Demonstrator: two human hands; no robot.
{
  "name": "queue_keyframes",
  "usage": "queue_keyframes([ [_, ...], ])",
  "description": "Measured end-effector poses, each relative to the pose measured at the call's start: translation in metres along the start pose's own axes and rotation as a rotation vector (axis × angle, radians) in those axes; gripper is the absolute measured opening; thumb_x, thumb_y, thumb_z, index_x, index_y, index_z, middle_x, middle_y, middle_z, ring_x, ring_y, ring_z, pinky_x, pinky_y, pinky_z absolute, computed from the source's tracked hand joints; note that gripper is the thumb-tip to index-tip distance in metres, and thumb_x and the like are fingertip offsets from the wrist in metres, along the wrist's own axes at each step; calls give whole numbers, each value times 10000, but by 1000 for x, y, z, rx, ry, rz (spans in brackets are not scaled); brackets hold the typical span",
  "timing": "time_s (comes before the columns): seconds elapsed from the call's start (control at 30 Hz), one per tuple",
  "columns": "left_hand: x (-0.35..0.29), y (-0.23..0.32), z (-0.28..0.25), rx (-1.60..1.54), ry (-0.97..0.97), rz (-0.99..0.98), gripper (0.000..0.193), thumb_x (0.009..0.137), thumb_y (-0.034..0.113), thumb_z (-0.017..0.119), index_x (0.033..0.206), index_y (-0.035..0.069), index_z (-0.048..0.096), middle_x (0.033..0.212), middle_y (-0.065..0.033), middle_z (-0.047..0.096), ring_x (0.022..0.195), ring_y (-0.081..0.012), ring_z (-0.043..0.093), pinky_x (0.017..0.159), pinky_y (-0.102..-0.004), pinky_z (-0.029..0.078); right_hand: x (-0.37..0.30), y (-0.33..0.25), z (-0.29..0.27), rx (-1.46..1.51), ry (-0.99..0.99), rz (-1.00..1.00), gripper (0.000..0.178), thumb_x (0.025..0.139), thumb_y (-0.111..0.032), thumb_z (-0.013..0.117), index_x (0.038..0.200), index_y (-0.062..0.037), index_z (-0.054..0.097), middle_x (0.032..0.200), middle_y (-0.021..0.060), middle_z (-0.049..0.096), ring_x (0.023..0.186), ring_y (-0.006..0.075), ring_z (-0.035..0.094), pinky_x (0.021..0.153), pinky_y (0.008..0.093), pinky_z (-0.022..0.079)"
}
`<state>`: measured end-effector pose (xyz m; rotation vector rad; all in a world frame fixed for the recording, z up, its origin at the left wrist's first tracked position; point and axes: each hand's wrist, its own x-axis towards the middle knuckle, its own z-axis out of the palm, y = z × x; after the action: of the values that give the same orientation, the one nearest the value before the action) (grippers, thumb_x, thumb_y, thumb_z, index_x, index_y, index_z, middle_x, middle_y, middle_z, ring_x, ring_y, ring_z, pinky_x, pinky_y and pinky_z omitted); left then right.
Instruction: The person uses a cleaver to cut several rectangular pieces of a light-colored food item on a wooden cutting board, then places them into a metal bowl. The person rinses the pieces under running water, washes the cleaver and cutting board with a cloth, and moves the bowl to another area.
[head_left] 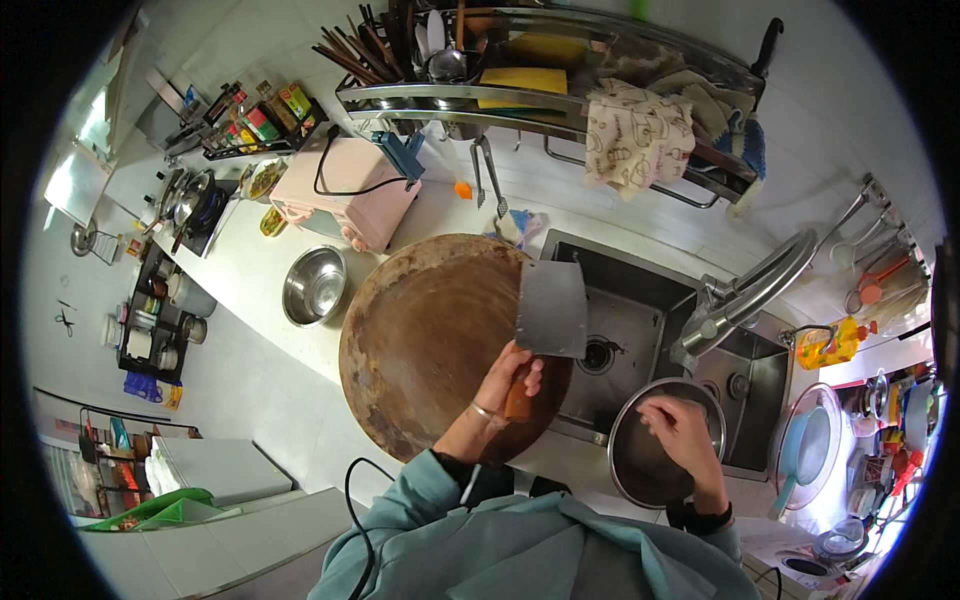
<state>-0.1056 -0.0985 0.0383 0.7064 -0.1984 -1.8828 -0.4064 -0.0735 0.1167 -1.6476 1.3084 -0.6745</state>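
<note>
Head view: cleaver (553,312), over the round board's (430,340) three o'clock edge; likely heavy, stiff; best held by its brown handle (517,402). Your left hand (508,385) wraps that; your right hand (684,432), half-curled above the bowl (637,468): grip, cannot tell.

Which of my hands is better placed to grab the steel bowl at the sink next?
Your right hand, probably: it appears over that bowl with nothing visible in its grasp, while your left hand grips the cleaver.
</note>
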Motion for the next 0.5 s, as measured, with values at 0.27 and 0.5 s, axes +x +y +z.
queue_keyframes([
  [0.27, -79, 69, -50, 218, 172, 128, 290, 945, 115, 476, 1234, 124, 445, 818, -63, 514, 558, -125, 457, 472, -245, 446, 240, -6, 97, -232, 92, -310, 165, 919, -122, 570, 1037, -33, 643, 895, 109, 658, 802, 290, 614, 714, 338, 493],
  [0.5, -97, 106, -77, 21, 193, 72, 240, 925, 128, 498, 1161, 125, 452, 829, -69, 518, 562, -124, 458, 469, -239, 417, 409, 19, 187, -980, -224, -392, 523, 953, -217, 546, 1445, -293, 385, 1446, 194, 390, 1327, 393, 373, 1028, 487, 399],
])
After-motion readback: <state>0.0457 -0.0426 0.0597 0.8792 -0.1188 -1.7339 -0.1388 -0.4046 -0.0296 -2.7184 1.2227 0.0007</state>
